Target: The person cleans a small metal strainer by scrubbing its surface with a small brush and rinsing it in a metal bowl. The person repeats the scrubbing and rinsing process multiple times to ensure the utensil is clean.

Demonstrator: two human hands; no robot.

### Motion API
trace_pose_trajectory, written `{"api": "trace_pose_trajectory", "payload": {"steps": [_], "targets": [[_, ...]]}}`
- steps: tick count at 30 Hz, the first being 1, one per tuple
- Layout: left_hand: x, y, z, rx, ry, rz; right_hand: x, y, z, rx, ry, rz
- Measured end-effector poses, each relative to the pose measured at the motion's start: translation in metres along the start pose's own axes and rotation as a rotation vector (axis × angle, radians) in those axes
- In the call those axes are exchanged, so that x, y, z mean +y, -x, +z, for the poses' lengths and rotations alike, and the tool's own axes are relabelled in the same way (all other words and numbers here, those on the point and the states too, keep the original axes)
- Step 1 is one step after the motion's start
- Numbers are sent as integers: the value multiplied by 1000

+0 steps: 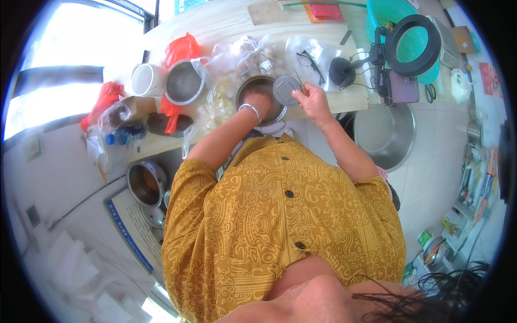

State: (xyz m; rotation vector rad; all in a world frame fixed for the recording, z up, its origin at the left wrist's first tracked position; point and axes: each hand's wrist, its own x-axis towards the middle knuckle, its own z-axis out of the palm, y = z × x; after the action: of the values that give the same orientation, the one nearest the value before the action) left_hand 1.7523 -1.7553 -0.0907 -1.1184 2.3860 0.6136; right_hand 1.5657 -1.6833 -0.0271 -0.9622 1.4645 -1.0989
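Note:
My left hand (pixel 257 101), with a silver bangle at the wrist, reaches down into a round metal pot (pixel 239 93) at the table's near edge. Its fingers are blurred and partly hidden, so what they hold cannot be told. My right hand (pixel 312 101) is closed at the pot's right side. Between its thumb and fingers is the edge of a flat, round grey disc (pixel 286 91), which overlaps the pot's right rim. A thin, pointed piece and a bit of brown show by the same fingers; what they belong to is unclear.
Left of the pot are clear plastic bags (pixel 218 105), a metal bowl (pixel 183 82) and a white tub (pixel 146 80). Eyeglasses (pixel 313 64), a ring light (pixel 432 44) and a phone (pixel 400 87) lie or stand rightward. A large metal basin (pixel 387 137) sits below the table.

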Motion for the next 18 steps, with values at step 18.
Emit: {"api": "trace_pose_trajectory", "payload": {"steps": [18], "targets": [[-6,36,-36,39,1075,-4,-4,-9,18,-274,374,-118]]}}
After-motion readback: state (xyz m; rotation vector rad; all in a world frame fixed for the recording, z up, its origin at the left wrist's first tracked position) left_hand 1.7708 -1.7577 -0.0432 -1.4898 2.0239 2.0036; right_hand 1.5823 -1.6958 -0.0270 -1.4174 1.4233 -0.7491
